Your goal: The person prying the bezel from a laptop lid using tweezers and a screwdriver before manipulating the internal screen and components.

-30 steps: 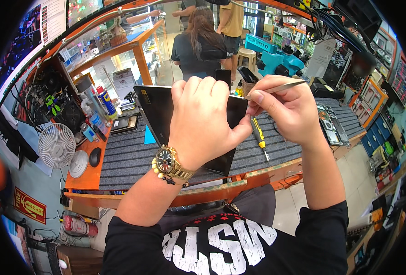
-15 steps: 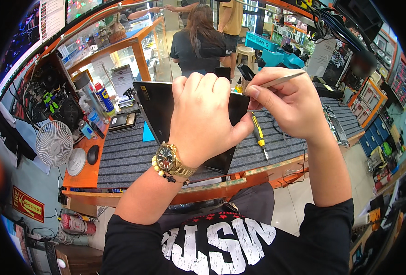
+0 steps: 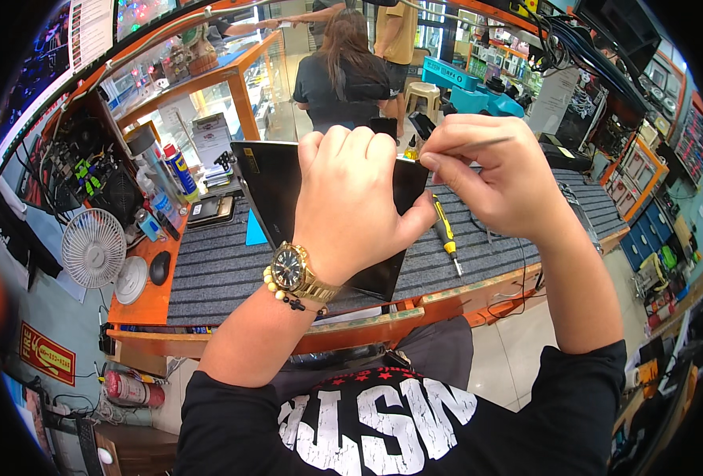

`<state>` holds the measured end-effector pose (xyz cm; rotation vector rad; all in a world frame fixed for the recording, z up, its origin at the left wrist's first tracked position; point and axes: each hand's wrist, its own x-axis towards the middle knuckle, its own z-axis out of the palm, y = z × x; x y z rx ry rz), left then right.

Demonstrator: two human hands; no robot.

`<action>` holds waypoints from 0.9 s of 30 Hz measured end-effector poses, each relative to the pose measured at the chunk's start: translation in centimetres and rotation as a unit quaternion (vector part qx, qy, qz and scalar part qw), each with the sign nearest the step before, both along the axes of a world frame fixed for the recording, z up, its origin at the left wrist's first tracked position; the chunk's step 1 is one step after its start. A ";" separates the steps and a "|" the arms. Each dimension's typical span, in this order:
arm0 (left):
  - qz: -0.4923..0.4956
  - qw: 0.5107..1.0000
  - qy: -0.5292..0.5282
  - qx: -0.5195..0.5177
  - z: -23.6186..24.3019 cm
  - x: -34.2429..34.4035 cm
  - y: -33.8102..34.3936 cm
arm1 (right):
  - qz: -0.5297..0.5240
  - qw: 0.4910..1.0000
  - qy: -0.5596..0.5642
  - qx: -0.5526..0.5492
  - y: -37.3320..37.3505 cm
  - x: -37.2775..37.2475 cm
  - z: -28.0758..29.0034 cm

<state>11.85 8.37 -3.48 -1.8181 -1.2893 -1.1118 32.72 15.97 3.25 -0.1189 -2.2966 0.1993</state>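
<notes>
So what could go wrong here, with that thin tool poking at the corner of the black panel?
The left hand holds the black panel up off the bench by its top edge, so it might slip and drop. The right hand pinches a thin metal tool at the panel's upper corner; a slip could scratch or crack it, or jab the left fingers close by. The yellow screwdriver lies just beneath and could get knocked.

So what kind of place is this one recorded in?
Most likely an electronics repair stall in a shop. The left hand holds a black tablet over a ribbed work mat, a yellow screwdriver lies there, and glass counters stand behind.
</notes>
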 end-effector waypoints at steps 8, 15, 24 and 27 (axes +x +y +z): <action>-0.005 1.000 -0.001 0.001 0.2 0.2 0.0 | 0.004 0.987 -0.002 0.163 0.4 0.4 -0.3; 0.002 1.000 0.001 -0.001 0.2 0.1 -0.1 | 0.020 0.937 -0.065 -0.342 0.6 0.0 1.5; -0.009 1.000 -0.002 0.004 0.3 0.1 -0.1 | 0.007 0.922 -0.093 -0.376 1.0 0.1 2.3; -0.013 1.000 0.001 0.008 0.2 0.0 0.0 | -0.001 0.931 -0.093 -0.352 0.8 0.3 2.0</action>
